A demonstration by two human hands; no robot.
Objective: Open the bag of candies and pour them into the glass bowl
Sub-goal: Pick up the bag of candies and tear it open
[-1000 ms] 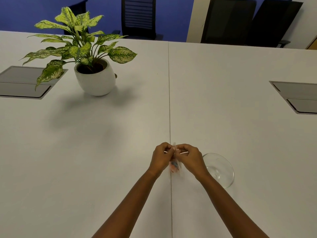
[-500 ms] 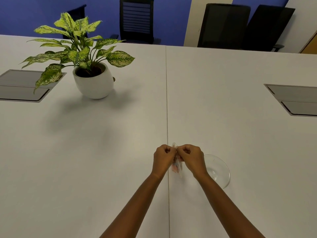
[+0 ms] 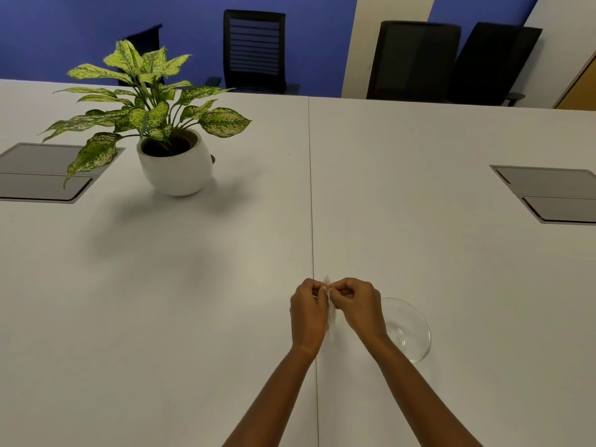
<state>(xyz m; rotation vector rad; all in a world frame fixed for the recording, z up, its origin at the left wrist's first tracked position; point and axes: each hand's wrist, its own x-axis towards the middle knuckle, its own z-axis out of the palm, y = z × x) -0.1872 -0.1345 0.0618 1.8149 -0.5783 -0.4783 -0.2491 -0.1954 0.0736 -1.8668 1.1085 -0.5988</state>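
Note:
A small clear bag of candies (image 3: pixel 330 312) hangs edge-on between my two hands above the white table (image 3: pixel 193 317). My left hand (image 3: pixel 308 316) pinches its top from the left. My right hand (image 3: pixel 358 306) pinches the same top edge from the right, fingertips almost touching the left ones. Most of the bag is hidden between the hands, and its contents do not show. The empty glass bowl (image 3: pixel 408 330) stands on the table just right of my right wrist, partly covered by it.
A potted plant (image 3: pixel 171 150) in a white pot stands at the far left. Grey cable hatches are set into the table at the left edge (image 3: pixel 42 171) and the right edge (image 3: pixel 551 195). Black office chairs (image 3: pixel 416 59) line the far side.
Both hands have stayed together on the bag's top; the bag has turned more edge-on, so its coloured contents no longer show. The camera has tilted slightly.

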